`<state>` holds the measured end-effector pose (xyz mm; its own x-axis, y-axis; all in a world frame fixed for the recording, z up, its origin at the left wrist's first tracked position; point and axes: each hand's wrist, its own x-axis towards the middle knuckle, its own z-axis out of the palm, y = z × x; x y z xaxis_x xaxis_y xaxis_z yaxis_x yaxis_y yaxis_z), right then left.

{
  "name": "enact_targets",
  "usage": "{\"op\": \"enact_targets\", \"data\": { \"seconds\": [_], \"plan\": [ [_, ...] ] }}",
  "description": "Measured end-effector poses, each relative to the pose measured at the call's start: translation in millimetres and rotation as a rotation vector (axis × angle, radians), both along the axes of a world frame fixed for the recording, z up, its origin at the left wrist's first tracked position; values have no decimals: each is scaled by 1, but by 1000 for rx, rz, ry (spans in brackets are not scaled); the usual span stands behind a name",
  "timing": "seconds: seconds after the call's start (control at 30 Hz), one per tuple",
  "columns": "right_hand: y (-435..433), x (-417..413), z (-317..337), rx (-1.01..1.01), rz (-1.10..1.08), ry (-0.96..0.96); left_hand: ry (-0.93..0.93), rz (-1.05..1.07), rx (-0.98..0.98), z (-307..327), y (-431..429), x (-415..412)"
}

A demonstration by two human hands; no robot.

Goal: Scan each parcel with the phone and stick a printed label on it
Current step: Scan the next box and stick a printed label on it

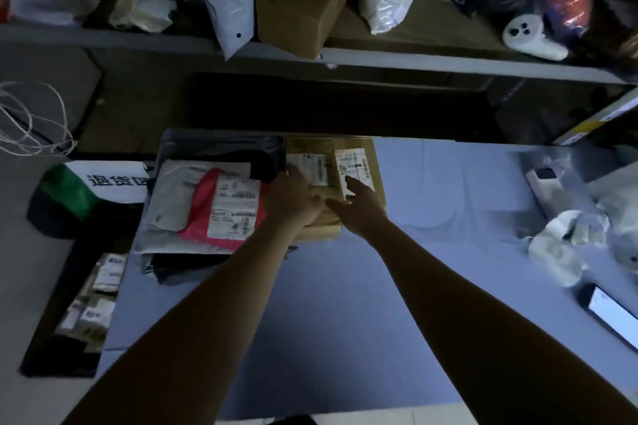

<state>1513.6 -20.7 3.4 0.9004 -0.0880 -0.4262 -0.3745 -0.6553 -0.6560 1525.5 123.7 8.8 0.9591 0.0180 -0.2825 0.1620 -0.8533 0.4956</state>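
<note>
Head view: cardboard parcel (331, 162) sits at the far edge of the bench (431, 203), dead ahead, long axis seemingly running away from the person, touching a red mailer (203, 203) on its left. Left hand (293, 198) lies over its left side, grip too blurred to tell; right hand (360, 209) rests on top, fingers straight, holding nothing. Phone (611, 319) lies screen-up, well apart at near right, so the right arm looks better placed to fetch it.
</note>
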Motion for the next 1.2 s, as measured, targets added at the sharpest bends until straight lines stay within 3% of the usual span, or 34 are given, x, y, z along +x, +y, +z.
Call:
{"op": "enact_targets", "data": {
  "seconds": [0.1, 0.2, 0.6, 0.8, 0.97, 1.2],
  "plan": [
    [2, 19, -14, 36, 37, 8, 128, 64, -48, -7, -4, 20],
    [-1, 24, -20, 111, 15, -7, 129, 117, -53, -9, -3, 23],
    [-84, -16, 19, 500, -56, -173, -243, 250, -416, 46, -71, -36],
    [-188, -63, 57, 484, 75, -275, -342, 365, -484, 63, -164, -103],
    [-293, -125, 63, 475, 72, -261, -320, 338, -539, 49, -262, -159],
    [-392, -194, 13, 336, -30, -146, -87, 270, -684, -15, -359, -211]
  ]
}}
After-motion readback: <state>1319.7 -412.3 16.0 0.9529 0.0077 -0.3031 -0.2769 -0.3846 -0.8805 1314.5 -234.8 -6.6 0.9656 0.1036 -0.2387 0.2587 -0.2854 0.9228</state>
